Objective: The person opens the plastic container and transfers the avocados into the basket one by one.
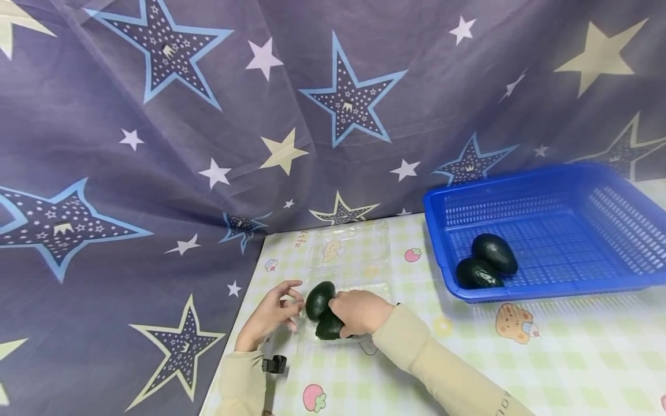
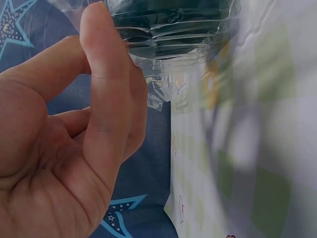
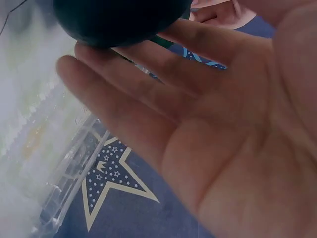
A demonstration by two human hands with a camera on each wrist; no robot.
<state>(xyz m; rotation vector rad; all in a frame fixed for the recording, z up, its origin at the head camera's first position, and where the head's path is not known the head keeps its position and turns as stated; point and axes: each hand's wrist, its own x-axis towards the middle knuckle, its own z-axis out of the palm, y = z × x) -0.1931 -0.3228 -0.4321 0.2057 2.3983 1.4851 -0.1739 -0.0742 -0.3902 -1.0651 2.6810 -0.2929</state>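
A clear plastic clamshell container (image 1: 382, 287) lies with its lid (image 1: 359, 245) laid back toward the curtain. One dark green avocado (image 1: 319, 300) sits at the left of its base. My right hand (image 1: 361, 312) grips another avocado (image 1: 328, 327) beside it, low over the base; in the right wrist view this avocado (image 3: 119, 22) meets the fingertips, and the thumb's hold is out of sight. Loosely bent, the fingers of my left hand (image 1: 273, 315) are at the container's left side. The left wrist view has them close to the ridged plastic wall (image 2: 168, 62); contact is unclear.
To the right stands a blue plastic basket (image 1: 551, 289) with two avocados (image 1: 494, 254) in its near left corner. A checked cloth (image 1: 416, 358) covers the table. A star-patterned curtain (image 1: 291, 69) hangs behind and along the left edge.
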